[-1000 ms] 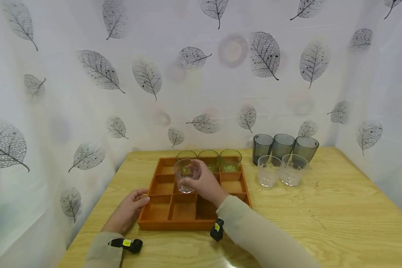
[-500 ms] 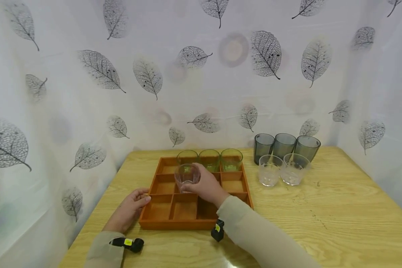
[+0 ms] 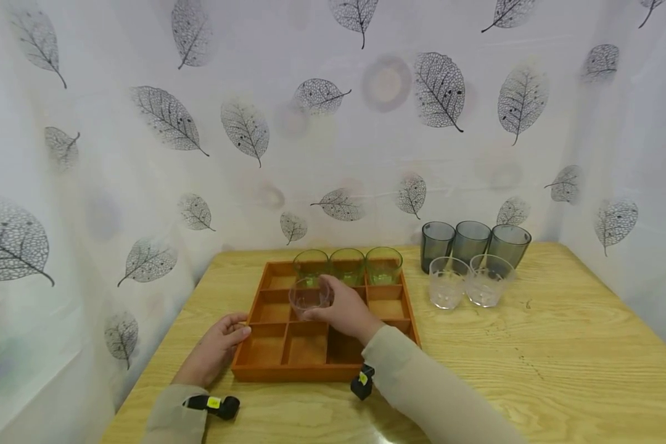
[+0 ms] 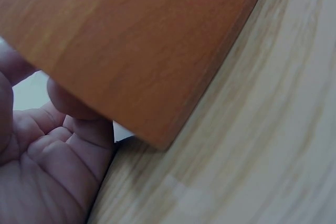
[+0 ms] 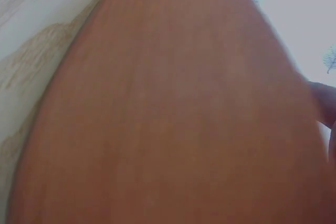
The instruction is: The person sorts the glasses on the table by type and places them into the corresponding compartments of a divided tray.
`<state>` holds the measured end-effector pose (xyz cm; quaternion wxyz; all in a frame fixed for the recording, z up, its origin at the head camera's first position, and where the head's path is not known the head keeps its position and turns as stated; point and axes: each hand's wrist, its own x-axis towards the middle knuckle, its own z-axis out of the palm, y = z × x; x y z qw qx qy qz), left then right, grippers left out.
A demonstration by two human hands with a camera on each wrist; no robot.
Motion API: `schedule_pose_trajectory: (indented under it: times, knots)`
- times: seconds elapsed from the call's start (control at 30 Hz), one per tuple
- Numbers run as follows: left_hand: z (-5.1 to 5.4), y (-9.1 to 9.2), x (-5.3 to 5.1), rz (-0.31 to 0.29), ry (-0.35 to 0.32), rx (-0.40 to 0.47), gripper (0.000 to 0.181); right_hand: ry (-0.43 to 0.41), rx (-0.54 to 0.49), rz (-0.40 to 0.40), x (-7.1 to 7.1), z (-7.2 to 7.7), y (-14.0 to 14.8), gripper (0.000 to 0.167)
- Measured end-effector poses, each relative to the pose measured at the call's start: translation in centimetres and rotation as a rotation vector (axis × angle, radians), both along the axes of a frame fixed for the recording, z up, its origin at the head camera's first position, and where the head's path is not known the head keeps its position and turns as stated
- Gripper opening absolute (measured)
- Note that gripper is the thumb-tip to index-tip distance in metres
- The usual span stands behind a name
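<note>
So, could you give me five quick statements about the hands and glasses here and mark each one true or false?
1. The right hand holds a clear glass. True.
2. Both hands hold glasses. False: the left hand touches the left side of the tray.
3. Three green glasses stand in the tray's back row. True.
4. Every glass is in the tray. False: three grey glasses and two clear glasses stand on the table.
5. From the person's side, the grey glasses stand behind the two clear glasses. True.
</note>
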<state>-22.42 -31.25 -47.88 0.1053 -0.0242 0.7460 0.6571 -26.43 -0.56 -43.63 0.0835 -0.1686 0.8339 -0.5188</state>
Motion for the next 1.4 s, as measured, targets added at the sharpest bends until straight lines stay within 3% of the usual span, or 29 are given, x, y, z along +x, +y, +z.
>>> schedule_pose_trajectory:
  times: [0.13,0.3,0.63,1.17,1.4]
  knots:
    - [-0.1,0.0,0.0,0.002,-0.004,0.006,0.051,-0.022,-0.016,-0.009,0.3,0.3,0.5,0.095]
    - [-0.1,0.0,0.0,0.005,-0.008,-0.004,0.051,-0.048,-0.117,-0.012,0.4,0.6,1.5,0.098]
    - [0.0,-0.2,-0.1,0.001,-0.003,-0.016,0.052,-0.003,-0.196,-0.062,0.7,1.9,5.3,0.096]
    - [-0.6,-0.3,-0.2,0.005,0.006,-0.018,0.053,0.117,-0.220,-0.069,1.0,1.8,11.7,0.093]
    - [-0.3,-0.1,-0.2,0.010,0.008,-0.023,0.053,0.190,-0.166,-0.140,1.6,2.5,15.9,0.090]
